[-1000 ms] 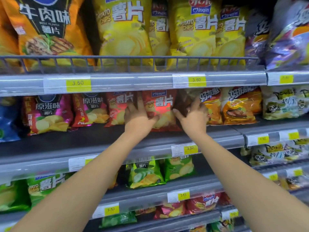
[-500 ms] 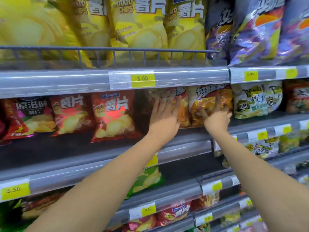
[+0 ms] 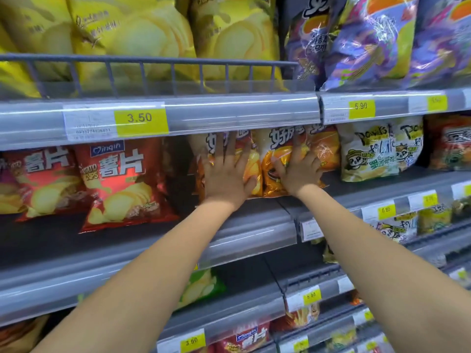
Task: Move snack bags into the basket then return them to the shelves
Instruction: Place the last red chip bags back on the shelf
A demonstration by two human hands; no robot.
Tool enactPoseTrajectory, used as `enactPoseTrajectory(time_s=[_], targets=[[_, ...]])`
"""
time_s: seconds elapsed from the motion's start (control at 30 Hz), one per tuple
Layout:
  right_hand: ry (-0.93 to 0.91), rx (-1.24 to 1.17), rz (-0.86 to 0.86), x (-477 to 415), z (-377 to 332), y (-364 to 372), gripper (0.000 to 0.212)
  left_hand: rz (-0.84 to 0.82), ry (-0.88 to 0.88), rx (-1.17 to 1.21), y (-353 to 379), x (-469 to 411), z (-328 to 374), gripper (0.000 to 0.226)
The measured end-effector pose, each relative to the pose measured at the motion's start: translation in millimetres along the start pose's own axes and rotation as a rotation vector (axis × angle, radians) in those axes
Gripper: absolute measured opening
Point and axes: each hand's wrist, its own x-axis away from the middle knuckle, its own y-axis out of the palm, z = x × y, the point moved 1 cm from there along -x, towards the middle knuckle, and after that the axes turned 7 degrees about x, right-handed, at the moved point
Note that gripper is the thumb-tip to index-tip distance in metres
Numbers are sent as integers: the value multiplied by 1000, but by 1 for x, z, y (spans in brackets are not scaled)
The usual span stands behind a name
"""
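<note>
While both arms stretch forward in the head view, the grey metal middle shelf (image 3: pixel 254 225) carries a row of upright snack bags. Two glossy red potato chip bags (image 3: pixel 119 182) stand towards its left end. Next to a dark gap comes the first orange foil snack bag (image 3: pixel 252 161), and the second orange foil snack bag (image 3: pixel 276 159) is just beside it at the right end, both set back from the front edge. White panda-print bags (image 3: pixel 367 151) fill the neighbouring section.

On the upper shelf, large yellow chip bags (image 3: pixel 153 39) sit behind a grey wire rail (image 3: pixel 153 64), with purple foil bags (image 3: pixel 369 42) to their right.

The left hand (image 3: pixel 226 174) lies flat on the first orange bag, its fingers straight, spread and pointing up. The right hand (image 3: pixel 298 171) presses the second orange bag the same way, its fingers extended and gripping nothing.
</note>
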Motion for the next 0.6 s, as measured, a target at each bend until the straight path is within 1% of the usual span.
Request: enactPoseTrajectory(time_s=[0.07, 0.1, 0.17, 0.23, 0.3, 0.4, 0.5, 0.6], targets=[[-34, -93, -29, -2, 7, -4, 87, 55, -13, -3, -8, 4, 3, 85], [-35, -162, -43, -3, 12, -7, 93, 70, -11, 1, -12, 5, 4, 89], [36, -303, -59, -6, 23, -11, 111, 68, 33, 2, -17, 3, 4, 95], [126, -365, -103, -7, 28, -9, 121, 62, 90, -20, -17, -1, -3, 98], [151, -330, -114, -7, 24, -3, 119, 48, 103, -62, -12, -3, -13, 99], [192, -264, -45, -6, 11, 2, 110, 31, 45, -114, -2, -5, -19, 99], [244, -243, -10, -6, 2, 5, 106, 18, 6, -87, 2, -7, -17, 99], [243, -205, -31, -7, 0, 7, 107, -5, -8, -81, 3, -10, -16, 98]])
